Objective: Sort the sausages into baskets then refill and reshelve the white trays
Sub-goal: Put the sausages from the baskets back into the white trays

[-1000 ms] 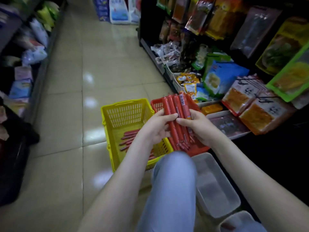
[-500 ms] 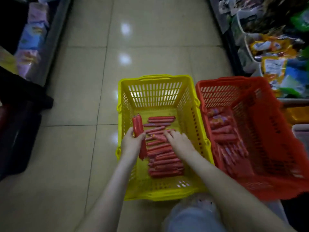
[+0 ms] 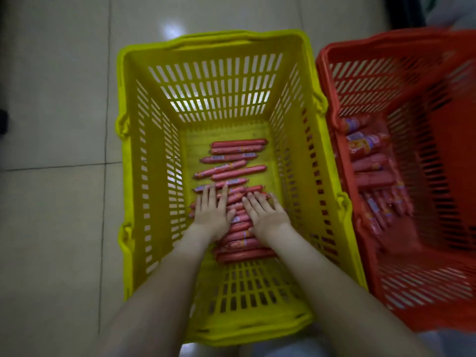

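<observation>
Thin sausages (image 3: 233,161) are lying crosswise in a rough row along the bottom of the yellow basket (image 3: 213,38), running from mid-basket toward the near end. The near part of the row is sitting directly under both hands. The left hand (image 3: 212,211) and right hand (image 3: 265,215) are resting palm-down, side by side, with the fingers (image 3: 211,194) straight and slightly spread, touching the wrappers. Neither hand is gripping or pinching anything. The far sausages are lying beyond the fingertips, untouched.

Thicker sausages (image 3: 365,145) are lying in the red basket (image 3: 386,45), just beside the yellow one on the right. Both baskets are standing on the tiled floor (image 3: 56,99).

Judgement: sorting is looking well under way, with two kinds separated and this lot probably being levelled. No white trays are showing, so refilling and reshelving are apparently remaining.
</observation>
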`<state>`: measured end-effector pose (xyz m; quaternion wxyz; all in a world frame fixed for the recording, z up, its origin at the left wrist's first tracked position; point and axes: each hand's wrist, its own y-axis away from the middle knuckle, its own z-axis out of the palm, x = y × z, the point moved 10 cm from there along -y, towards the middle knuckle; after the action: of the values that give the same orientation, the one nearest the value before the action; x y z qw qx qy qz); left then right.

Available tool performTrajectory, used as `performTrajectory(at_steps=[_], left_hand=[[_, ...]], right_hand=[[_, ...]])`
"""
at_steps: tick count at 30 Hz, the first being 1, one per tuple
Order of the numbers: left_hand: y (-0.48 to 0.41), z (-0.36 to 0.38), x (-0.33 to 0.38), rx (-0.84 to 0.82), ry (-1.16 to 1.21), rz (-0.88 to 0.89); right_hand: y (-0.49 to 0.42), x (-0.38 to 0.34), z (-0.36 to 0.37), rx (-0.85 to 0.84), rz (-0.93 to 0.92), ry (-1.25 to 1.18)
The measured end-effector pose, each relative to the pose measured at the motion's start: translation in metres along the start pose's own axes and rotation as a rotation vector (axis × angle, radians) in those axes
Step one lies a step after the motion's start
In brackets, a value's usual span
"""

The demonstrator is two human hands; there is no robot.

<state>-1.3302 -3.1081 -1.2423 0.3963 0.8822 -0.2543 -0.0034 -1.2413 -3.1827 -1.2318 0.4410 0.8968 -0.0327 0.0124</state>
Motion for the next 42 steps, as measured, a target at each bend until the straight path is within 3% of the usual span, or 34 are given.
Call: performTrajectory(at_steps=[2, 4, 9, 15, 18, 22, 25, 28, 33, 36, 42], left_hand=[[0.01, 0.008, 0.012, -0.068, -0.02, 0.018], [0.026, -0.002, 0.037, -0.06, -0.041, 0.102], [0.095, -0.067, 0.129, 0.264, 0.057, 0.225], [0.231, -0.098, 0.281, 0.542, 0.066, 0.675], [0.285, -0.072, 0.352, 0.522, -0.021, 0.912], [0.33, 0.043, 0.427, 0.225, -0.305, 1.209], [0.359, 0.14, 0.452, 0.076, -0.557, 1.392], [0.384, 0.224, 0.457, 0.003, -0.82, 1.601], [0.382, 0.323, 0.43, -0.103, -1.214, 1.758], [0.371, 0.348, 0.425, -0.094, -1.312, 1.83], [0.354, 0.361, 0.43, -0.088, -1.346, 1.845]], right_hand=[[0.015, 0.006, -0.01, 0.012, 0.029, 0.007], [0.046, 0.016, -0.039, 0.125, 0.03, -0.054], [0.198, 0.064, -0.106, 0.808, -0.021, -0.392], [0.385, 0.125, -0.031, 1.059, 0.297, -0.636], [0.456, 0.15, 0.048, 1.035, 0.527, -0.719], [0.536, 0.16, 0.192, 0.95, 0.911, -0.901], [0.569, 0.13, 0.308, 0.772, 1.139, -1.024], [0.576, 0.085, 0.402, 0.568, 1.252, -1.107], [0.549, 0.025, 0.493, 0.242, 1.207, -1.18], [0.524, 0.013, 0.514, 0.181, 1.131, -1.101], [0.478, 0.018, 0.55, 0.143, 1.082, -1.209]])
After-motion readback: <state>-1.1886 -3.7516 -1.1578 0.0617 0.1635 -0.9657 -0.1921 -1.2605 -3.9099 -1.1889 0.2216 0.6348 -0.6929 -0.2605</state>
